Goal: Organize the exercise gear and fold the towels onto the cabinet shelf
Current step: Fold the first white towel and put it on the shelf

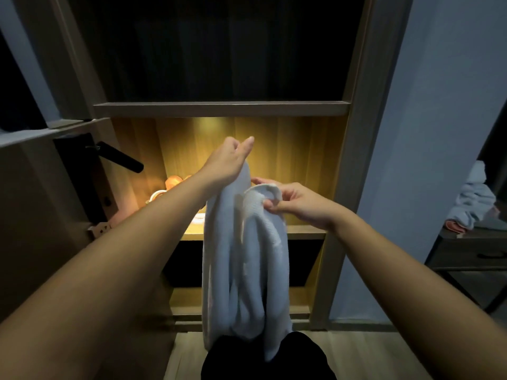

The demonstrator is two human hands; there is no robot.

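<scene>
A white towel (244, 264) hangs down in long folds in front of the cabinet, its lower end reaching my dark-clothed legs. My left hand (229, 160) holds its top edge up high, fingers curled over the cloth. My right hand (296, 205) pinches another bunched corner of the same towel a little lower and to the right. Behind the towel is the lit cabinet shelf (304, 231) with a warm yellow glow.
Orange and white objects (170, 187) sit at the left end of the lit shelf, partly hidden by my left arm. A door with a black lever handle (120, 159) stands at left. Pale cloth (473, 204) lies on a dark drawer unit at right. Wooden floor lies below.
</scene>
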